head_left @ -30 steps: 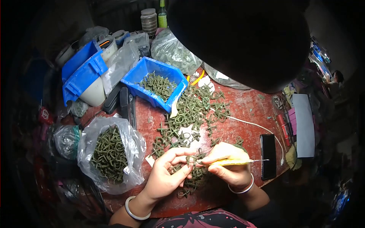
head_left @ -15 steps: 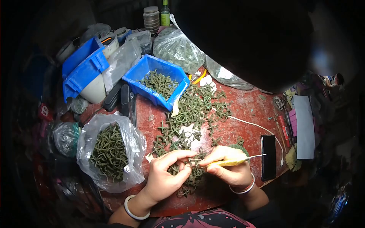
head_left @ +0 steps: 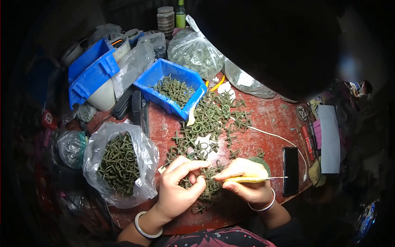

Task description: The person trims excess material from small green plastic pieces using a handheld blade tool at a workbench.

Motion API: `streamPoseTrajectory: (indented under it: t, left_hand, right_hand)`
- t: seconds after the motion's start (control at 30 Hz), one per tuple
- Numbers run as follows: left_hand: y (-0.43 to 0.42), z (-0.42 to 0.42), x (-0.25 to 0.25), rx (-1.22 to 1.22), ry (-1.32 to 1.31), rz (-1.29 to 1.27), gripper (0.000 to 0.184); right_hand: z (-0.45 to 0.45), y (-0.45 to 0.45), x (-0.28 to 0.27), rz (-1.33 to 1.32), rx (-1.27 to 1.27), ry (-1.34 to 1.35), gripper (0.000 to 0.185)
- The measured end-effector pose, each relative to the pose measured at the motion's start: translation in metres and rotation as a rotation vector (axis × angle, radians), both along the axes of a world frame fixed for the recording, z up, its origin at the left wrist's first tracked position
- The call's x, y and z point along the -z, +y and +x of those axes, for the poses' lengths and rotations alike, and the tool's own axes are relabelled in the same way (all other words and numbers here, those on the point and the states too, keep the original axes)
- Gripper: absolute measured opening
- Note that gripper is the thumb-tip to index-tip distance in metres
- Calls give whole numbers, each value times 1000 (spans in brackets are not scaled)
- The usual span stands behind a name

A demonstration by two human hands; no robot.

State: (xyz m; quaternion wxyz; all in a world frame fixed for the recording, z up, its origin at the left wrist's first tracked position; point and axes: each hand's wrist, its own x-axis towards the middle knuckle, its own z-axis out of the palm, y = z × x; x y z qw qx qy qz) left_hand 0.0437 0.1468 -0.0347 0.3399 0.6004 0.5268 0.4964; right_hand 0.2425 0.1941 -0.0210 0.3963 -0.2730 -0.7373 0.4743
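Many small dark green ring-like pieces (head_left: 201, 123) lie in a loose pile on the red table (head_left: 263, 111). My left hand (head_left: 180, 189) is closed in a pinch above the near end of the pile; whatever lies between its fingertips is too small to make out. Close beside it on the right, my right hand (head_left: 247, 181) grips a yellow-handled tool (head_left: 251, 179) whose thin metal shaft points right. The two hands' fingertips are a short gap apart, over more green pieces.
A clear bag (head_left: 146, 164) of green pieces stands left, a blue bin (head_left: 154, 74) with more behind it. Filled bags (head_left: 193, 53) lie at the back. On the right are a black phone (head_left: 290, 171), a white cable (head_left: 273, 135) and a red marker (head_left: 306, 142). A person (head_left: 364, 88) shows far right.
The view has shifted slightly. My left fingers have curled in and drawn a little away from my right fingertips; the small ring seen between them earlier no longer shows clearly.
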Motion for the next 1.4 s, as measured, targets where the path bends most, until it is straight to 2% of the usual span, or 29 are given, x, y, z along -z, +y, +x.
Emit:
streamPoseTrajectory:
  t: [0.07,0.13,0.27,0.4,0.5,0.57,0.7,0.77,0.8,0.87,0.9,1.0,1.17,1.23,1.37,1.4]
  left_hand:
    - [1,0,0,23,-23,-11,33]
    - [2,-1,-1,48,-45,-23,34]
    - [3,-5,-3,88,-109,-86,33]
    - [2,-3,-5,102,-152,-138,30]
    - [3,-5,-5,110,-163,-154,30]
    - [4,-6,-5,114,-178,-158,30]
    - [4,-6,-5,102,-173,-150,30]
    - [4,-5,-5,115,-128,-112,31]
    - [3,-5,-5,125,-84,-74,31]
    - [4,-5,-3,146,-58,-51,32]
    - [4,-5,-2,169,-30,-25,33]
    - [3,-5,-1,196,-51,-47,33]
    - [5,-7,-3,253,-99,-76,32]
    - [5,-7,-4,264,-130,-97,31]
    - [6,-8,-4,225,-116,-85,28]
    - [6,-8,-4,222,-122,-91,27]
  right_hand:
    - [1,0,0,-83,-25,7,19]
    - [2,2,5,-138,-12,132,18]
    - [4,1,2,-154,-47,60,15]
    - [4,1,4,-239,-33,116,15]
    - [3,3,6,-129,-21,157,15]
    - [5,0,6,-287,-47,146,15]
    - [6,-1,10,-296,-56,182,15]
    - [9,-1,14,-331,-13,320,15]
    - [8,0,12,-332,-14,318,15]
    - [4,5,6,-116,6,197,16]
    - [5,7,7,-91,-12,158,16]
    - [6,5,9,-217,-29,202,16]
    - [3,6,12,-142,-16,200,15]
    - [3,5,12,50,38,148,14]
    - [2,4,13,-18,15,215,15]
    - [1,2,13,-110,20,237,15]
